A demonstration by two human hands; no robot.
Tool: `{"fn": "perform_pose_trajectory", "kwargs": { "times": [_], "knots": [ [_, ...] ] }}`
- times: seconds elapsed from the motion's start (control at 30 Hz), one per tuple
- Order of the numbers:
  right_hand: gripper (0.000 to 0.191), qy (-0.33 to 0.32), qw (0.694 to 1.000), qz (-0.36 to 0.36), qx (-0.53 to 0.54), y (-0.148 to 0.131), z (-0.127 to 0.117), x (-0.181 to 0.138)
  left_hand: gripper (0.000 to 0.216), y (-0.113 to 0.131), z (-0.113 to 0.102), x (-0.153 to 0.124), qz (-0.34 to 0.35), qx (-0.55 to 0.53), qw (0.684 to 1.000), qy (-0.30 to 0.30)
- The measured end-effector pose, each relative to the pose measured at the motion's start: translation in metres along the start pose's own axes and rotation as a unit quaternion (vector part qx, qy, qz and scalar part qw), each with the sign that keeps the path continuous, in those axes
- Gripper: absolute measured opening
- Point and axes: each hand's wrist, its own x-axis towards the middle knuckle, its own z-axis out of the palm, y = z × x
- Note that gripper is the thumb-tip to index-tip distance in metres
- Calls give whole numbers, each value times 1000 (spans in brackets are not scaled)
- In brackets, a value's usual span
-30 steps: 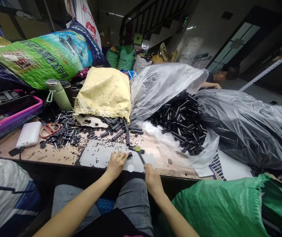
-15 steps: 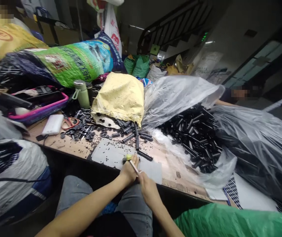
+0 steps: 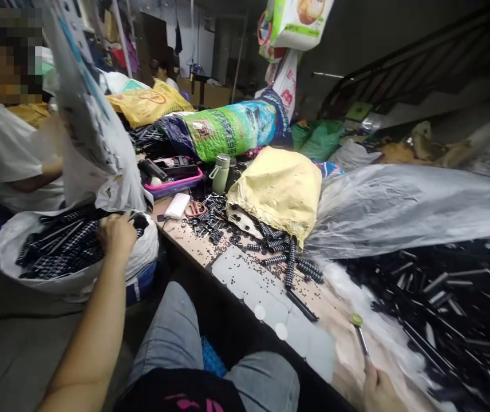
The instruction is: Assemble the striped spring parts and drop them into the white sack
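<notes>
The one camera sits on my head, looking forward and down over my lap, turned toward my left so the table [image 3: 193, 252] edge runs slantwise across the view. My left hand [image 3: 116, 236] shows close at the white sack [image 3: 77, 280], my right hand [image 3: 378, 392] only at the bottom edge. Farther off, another person sits at far left.

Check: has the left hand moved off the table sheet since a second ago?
Yes. The left hand has left the grey sheet on the table edge and now reaches left into the white bag of black parts.
</notes>
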Motion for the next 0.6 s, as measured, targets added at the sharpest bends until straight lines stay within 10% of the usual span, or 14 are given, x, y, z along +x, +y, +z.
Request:
{"fn": "perform_pose_trajectory", "kwargs": {
  "times": [0.1, 0.2, 0.37, 0.47, 0.6],
  "knots": [
    [48, 35, 998, 10, -50, -6, 0, -3, 35, 24, 25, -2, 38, -25, 999, 6],
    [43, 105, 991, -24, -81, -10, 8, -4, 29, 110, 66, -58, 213, -162, 959, -95],
    [37, 208, 974, -87, -13, -12, 19, -14, 26, 246, 105, -198, 508, -303, 723, -357],
    [35, 204, 967, -133, 81, -14, 18, -24, 19, 282, 115, -242, 495, -345, 660, -447],
    [29, 194, 944, -154, 216, -29, 11, -39, 23, 297, 121, -251, 440, -366, 661, -486]
  ]
}}
